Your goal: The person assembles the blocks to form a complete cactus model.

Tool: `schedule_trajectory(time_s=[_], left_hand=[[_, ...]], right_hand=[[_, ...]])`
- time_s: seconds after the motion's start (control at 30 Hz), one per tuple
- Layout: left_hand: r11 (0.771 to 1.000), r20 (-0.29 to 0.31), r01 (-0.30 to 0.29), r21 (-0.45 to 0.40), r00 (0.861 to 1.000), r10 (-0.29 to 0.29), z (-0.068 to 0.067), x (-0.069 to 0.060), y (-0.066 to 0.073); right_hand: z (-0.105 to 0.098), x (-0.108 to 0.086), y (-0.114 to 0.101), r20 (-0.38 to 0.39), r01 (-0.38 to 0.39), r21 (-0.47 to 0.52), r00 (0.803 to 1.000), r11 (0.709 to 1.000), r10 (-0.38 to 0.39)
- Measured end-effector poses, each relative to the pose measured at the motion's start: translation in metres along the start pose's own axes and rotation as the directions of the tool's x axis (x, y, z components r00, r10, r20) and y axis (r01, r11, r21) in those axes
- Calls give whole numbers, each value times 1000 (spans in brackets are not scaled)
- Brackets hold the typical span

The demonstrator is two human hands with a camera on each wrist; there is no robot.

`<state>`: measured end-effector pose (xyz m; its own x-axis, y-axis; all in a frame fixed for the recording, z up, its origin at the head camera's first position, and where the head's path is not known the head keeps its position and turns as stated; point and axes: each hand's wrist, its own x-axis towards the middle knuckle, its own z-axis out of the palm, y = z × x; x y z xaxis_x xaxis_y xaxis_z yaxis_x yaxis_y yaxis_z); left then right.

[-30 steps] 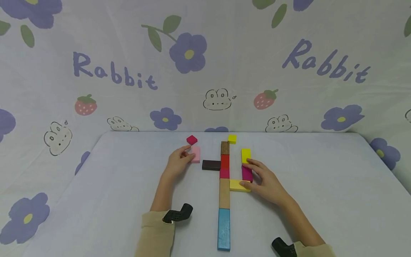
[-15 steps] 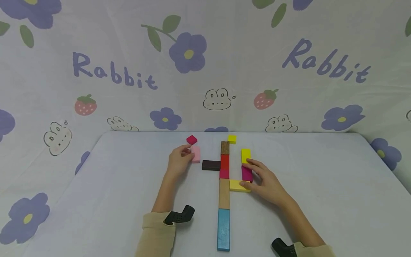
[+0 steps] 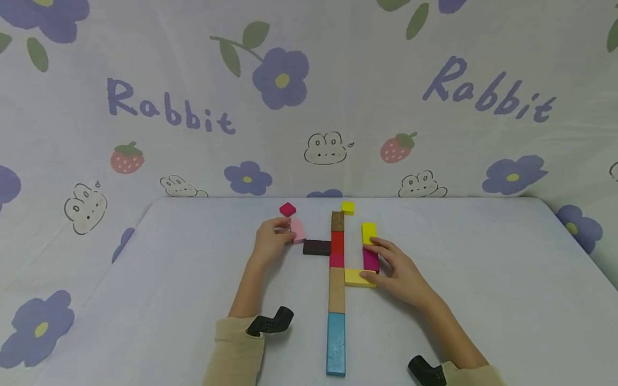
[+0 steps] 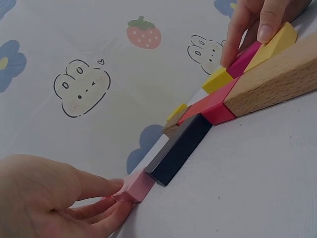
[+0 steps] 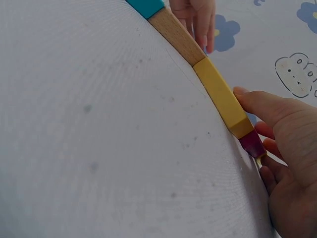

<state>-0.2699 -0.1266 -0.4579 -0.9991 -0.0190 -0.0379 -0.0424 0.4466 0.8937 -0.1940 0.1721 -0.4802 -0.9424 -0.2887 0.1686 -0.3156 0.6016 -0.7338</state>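
In the head view my left hand [image 3: 270,242] pinches a pink block [image 3: 299,230] between thumb and fingers. The block is slightly tilted, its near corner close to the left end of a dark block [image 3: 316,247]. My right hand [image 3: 403,276] rests on the blocks at the right, its thumb on a pale yellow block [image 3: 354,277]. Its fingers touch the place where a magenta block [image 3: 370,259] meets a bright yellow block [image 3: 369,231]. In the left wrist view, the pink block [image 4: 138,185] appears against or very near the dark block's end.
A column runs through the middle: blue block [image 3: 336,343], tan block [image 3: 337,289], red blocks [image 3: 337,246], brown block [image 3: 338,221]. Behind stand a small yellow block [image 3: 348,208] and a crimson block [image 3: 287,209]. White cloth covers the table [image 3: 183,279].
My left hand has shifted the pink block slightly right, toward the dark block, and turned it a little. My right hand stays in place on the blocks.
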Motion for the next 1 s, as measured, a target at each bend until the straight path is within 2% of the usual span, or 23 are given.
schedule_trajectory(time_s=[0.2, 0.4, 0.5, 0.57, 0.83, 1.0], left_hand=[[999, 20, 13, -30, 1000, -12, 4, 5, -4], [999, 0, -46, -1, 999, 46, 8, 4, -5], [999, 3, -53, 2, 999, 53, 10, 3, -5], [999, 17, -43, -1, 999, 43, 11, 4, -4], [995, 62, -87, 51, 995, 84, 13, 3, -4], [994, 88, -86, 68, 993, 80, 14, 2, -3]], right_hand=[[0, 0, 1, 0, -8, -3, 1000, 1000, 8], [0, 0, 1, -2, -3, 3, 1000, 1000, 3], [0, 0, 1, 0, -2, 3, 1000, 1000, 2], [0, 0, 1, 0, -1, 5, 1000, 1000, 1], [0, 0, 1, -1, 8, 3, 1000, 1000, -8], [0, 0, 0, 0, 2, -3, 1000, 1000, -2]])
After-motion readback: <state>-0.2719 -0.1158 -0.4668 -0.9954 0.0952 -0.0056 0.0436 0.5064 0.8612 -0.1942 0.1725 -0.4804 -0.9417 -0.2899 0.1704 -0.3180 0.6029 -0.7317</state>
